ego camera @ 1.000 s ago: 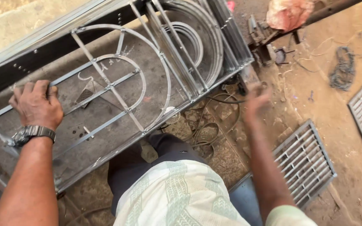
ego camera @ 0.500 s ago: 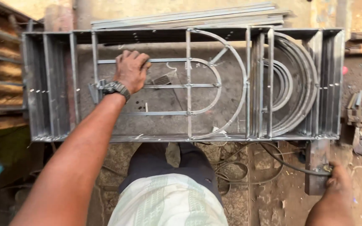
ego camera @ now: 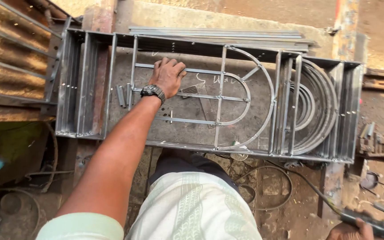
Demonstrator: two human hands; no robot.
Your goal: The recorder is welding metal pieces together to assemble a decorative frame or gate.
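While the left hand (ego camera: 169, 76) lies flat on the frame (ego camera: 210, 95) running left-right at centre, the right hand (ego camera: 350, 231) grips a tool (ego camera: 374, 224) at lower right.

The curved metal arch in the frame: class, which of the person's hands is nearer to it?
Left. The left hand rests on the frame's bars beside the curved metal arch; the right hand is low, off the frame, gripping a dark tool handle.

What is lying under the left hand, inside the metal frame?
The left hand rests flat on a horizontal bar of the metal frame, above the grey steel table. Chalk marks show beside it. Whatever lies directly beneath the palm is covered.
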